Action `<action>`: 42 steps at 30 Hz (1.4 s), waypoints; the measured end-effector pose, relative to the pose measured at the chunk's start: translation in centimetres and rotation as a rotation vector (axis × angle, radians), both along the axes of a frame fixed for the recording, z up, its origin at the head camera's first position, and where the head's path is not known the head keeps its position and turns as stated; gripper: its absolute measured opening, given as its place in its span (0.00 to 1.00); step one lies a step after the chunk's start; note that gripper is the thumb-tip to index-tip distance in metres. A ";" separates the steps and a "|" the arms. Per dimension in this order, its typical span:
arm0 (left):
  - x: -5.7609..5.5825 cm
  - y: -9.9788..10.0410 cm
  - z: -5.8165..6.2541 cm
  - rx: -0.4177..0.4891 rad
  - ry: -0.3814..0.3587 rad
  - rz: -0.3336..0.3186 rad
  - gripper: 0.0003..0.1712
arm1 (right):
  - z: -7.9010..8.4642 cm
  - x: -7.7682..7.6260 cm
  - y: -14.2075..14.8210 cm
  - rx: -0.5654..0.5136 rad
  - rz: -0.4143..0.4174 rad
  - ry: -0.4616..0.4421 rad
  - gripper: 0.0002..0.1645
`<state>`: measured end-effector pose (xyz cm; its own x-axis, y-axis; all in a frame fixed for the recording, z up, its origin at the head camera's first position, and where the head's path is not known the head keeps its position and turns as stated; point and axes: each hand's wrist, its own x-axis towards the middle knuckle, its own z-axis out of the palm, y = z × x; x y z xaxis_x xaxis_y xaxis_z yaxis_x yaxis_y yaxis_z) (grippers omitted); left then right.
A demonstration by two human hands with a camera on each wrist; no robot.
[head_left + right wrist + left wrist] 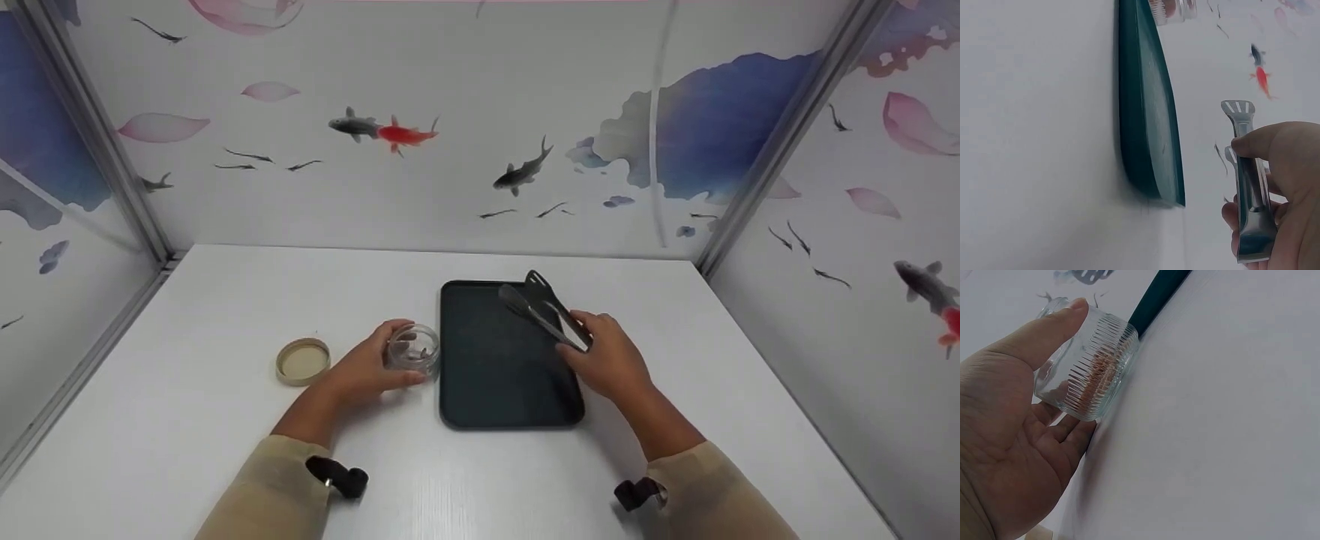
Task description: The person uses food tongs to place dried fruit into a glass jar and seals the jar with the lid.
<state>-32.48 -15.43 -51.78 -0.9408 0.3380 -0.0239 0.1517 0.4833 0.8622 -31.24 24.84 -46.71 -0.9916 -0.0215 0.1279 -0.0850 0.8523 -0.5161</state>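
Observation:
My left hand (pixel 367 367) holds a clear glass jar (pixel 415 364) at the tray's left edge, thumb on the near side and fingers round the far side. The jar is open at the top and ribbed round its lower part; small dark bits show inside, and something brownish (pixel 1098 377) shows through the ribs. My right hand (pixel 609 356) grips a pair of metal tongs (pixel 536 311), whose spread slotted ends point away over the upper right of a dark green tray (pixel 491 382). In the right wrist view, the tongs (pixel 1252 191) lie between thumb and fingers.
A round gold-rimmed lid (pixel 303 361) lies on the white table (pixel 420 480) left of the left hand. White panels painted with fish and petals stand behind the table (pixel 420 202) and on both sides, joined by metal posts (pixel 795 135).

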 end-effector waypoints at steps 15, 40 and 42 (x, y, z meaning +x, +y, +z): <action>0.3 0.0 0.2 -0.004 -0.027 0.003 0.58 | -1.9 -1.8 6.5 0.006 -0.101 -0.002 0.40; 0.2 0.0 0.2 0.029 -0.001 -0.024 0.55 | -3.8 -2.7 11.8 -0.007 -0.246 -0.147 0.42; 0.3 0.0 0.2 0.046 -0.004 -0.035 0.55 | -3.8 -2.7 11.8 0.002 -0.243 -0.160 0.43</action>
